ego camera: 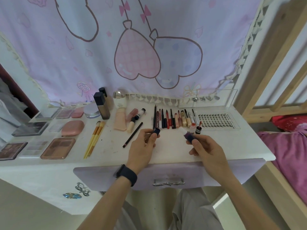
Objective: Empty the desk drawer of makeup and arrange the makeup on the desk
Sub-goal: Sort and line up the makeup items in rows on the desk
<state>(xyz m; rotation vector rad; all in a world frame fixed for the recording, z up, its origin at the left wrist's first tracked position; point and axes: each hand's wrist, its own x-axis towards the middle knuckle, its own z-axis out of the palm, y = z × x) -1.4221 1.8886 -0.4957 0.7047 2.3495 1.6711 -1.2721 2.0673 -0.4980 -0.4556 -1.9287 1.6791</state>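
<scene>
Your left hand (146, 141) grips a dark cap (156, 130); your right hand (205, 147) grips a purple lipstick (189, 136), both just above the counter (174, 151). The drawer (149, 176) looks shut, and most makeup sits sorted: palettes (58, 148) left, brushes (95, 138), pencil row (172, 119) at back. Likely arranging step, near the end. Next: cap the lipstick, then set it near the pencil row by the small red bottles (196, 127).

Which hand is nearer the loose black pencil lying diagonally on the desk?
Left. The left hand sits just right of the black pencil, nearly touching it. The right hand is farther right, beyond the left hand.
</scene>
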